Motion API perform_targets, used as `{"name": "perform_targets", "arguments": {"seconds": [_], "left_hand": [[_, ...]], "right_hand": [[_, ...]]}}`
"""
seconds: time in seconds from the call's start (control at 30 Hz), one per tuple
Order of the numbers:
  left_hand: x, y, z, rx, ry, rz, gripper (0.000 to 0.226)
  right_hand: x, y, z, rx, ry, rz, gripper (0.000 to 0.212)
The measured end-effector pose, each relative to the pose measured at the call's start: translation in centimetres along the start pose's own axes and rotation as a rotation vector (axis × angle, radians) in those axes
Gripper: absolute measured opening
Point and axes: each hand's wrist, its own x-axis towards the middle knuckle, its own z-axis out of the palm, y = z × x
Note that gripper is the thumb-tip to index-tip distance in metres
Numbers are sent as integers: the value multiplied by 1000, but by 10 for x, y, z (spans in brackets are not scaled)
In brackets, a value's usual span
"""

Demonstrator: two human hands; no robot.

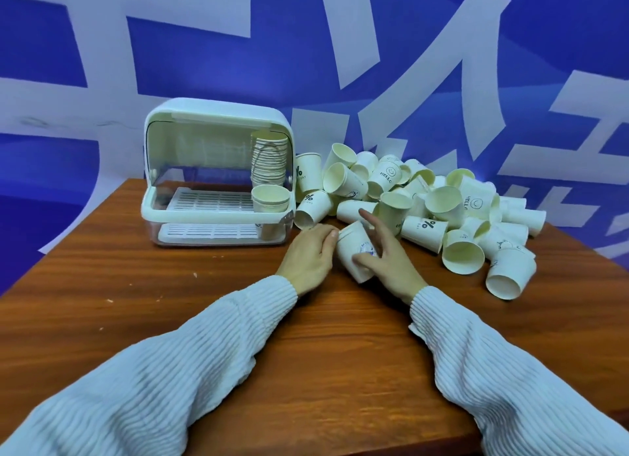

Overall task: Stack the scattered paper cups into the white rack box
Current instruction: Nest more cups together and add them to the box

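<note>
Your two hands meet over one paper cup (355, 251) that lies on its side on the wooden table (204, 302), a little in front of the big pile. Your right hand (388, 258) holds this cup: the thumb is curled under its side and the palm is against it, while the index finger points straight toward the pile. Your left hand (308, 254) is on the other side, and its fingers are bent at the closed bottom end of the cup, but you cannot tell from this view if they really grip it or only touch it. Both arms wear white ribbed sleeves (190, 353). The pile of cups (425, 203) is spread on the right part of the table, most cups lying on their sides in many directions, some printed with "HELLO" and a smile, some with a percent sign. The white rack box (218, 173) stands on the left, just beside the pile, with its clear lid raised. Inside it, at the right end of the upper tray, there is a tall stack of cups (269, 159), and a shorter stack (270, 198) stands in front of it. Behind the table hangs a blue wall (340, 47) with large white shapes.
</note>
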Motion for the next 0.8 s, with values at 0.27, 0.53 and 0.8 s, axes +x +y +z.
{"name": "perform_targets", "arguments": {"seconds": [0.27, 0.53, 0.8], "left_hand": [[0, 15, -32, 44, 327, 145, 20], [11, 0, -110, 23, 596, -24, 17], [20, -12, -175, 169, 734, -2, 21]], "right_hand": [[15, -49, 9, 111, -61, -17, 76], [39, -69, 29, -49, -141, -40, 78], [98, -102, 64, -141, 267, -247, 24]]}}
